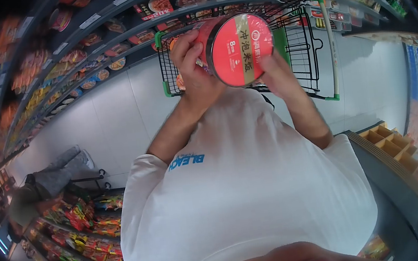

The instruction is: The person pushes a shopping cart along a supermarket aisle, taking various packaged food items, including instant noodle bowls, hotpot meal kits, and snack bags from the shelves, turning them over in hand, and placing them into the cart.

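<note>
A round tub of instant rice [232, 40], with a red lid carrying a green-gold band and printed characters, is held up in front of my chest. My left hand [192, 63] grips its side, fingers curled around the wall. On the other side, my right hand [277, 71] holds the lid's lower right edge; part of its fingers is hidden behind the tub. The lid is tilted toward me. Behind and below the tub stands a black wire shopping cart [304, 42] with green corners, and some packaged goods show inside it.
Shelves of packaged food [119, 24] curve along the front and left. Another person [36, 196] bends by snack racks [97, 236] at the lower left, near a second cart's wheels [102, 176]. A wooden divided display [388, 143] is at the right.
</note>
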A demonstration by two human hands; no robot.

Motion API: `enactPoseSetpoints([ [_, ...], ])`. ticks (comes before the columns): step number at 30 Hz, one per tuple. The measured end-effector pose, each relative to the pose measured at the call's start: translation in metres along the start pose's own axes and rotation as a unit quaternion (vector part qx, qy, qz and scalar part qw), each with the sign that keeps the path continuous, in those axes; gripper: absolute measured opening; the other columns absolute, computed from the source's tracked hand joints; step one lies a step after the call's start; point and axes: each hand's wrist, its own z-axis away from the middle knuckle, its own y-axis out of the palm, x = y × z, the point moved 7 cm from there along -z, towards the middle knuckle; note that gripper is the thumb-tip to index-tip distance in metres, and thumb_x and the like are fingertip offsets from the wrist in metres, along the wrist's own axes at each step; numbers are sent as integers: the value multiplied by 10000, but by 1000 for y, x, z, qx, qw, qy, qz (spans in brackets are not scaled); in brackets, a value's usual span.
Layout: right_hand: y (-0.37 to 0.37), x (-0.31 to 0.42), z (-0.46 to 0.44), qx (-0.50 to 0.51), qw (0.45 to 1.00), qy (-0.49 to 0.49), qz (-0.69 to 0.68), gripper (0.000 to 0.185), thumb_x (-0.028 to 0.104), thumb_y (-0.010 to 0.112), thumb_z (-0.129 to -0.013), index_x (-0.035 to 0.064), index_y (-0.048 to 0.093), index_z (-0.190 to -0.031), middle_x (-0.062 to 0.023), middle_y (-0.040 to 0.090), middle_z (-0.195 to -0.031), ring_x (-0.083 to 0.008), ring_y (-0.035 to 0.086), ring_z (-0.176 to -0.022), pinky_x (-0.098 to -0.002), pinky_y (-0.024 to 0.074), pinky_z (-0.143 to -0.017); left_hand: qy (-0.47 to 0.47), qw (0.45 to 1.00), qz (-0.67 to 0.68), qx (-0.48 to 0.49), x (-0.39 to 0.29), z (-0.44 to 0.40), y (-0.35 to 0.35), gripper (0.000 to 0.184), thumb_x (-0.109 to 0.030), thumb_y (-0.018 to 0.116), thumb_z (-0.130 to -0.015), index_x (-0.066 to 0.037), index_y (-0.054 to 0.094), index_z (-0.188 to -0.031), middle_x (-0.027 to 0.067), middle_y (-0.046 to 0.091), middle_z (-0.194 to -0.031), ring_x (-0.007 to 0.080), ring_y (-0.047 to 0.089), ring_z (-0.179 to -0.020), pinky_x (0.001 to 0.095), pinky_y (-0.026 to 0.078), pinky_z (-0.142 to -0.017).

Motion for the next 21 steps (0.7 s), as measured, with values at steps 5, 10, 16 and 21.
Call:
enactPoseSetpoints([
  [5, -17, -84, -6, -106, 971, 158, -144, 544, 321, 625, -946, 114, 394, -1393, -77, 578, -1227, -186, 610, -1068, -318, 563, -774, -108, 983, -79, 129, 52, 51, 20, 836, -98, 866, -670, -57, 336, -1315, 216, 432, -1338, 386, 430, -1289, 473, 378, -1044],
  [10, -79, -218, -23, -157, 933, 253, -202, 521, 262, 619, -955, 135, 391, -1407, -85, 567, -1244, -224, 619, -1061, -378, 567, -802, -258, 905, -121, 317, 94, 115, 25, 870, -98, 840, -675, 0, 344, -1383, 229, 410, -1391, 406, 394, -1309, 464, 340, -1080],
  [16, -209, -349, -112, -335, 920, 204, -22, 711, 183, 772, -821, 31, 381, -1395, -107, 593, -1191, -190, 640, -945, -305, 577, -648, -382, 863, -154, 291, 124, 163, -40, 819, -73, 795, -714, 10, 336, -1387, 235, 455, -1315, 381, 481, -1229, 418, 414, -1027],
  [21, -252, -387, -173, -385, 890, 242, -27, 346, 215, 803, -803, 97, 603, -1059, -37, 661, -1009, -149, 659, -825, -258, 579, -614, -478, 808, -194, 285, 128, 207, -110, 815, -34, 757, -764, -13, 307, -1443, 184, 446, -1373, 324, 552, -1168, 424, 476, -951],
])
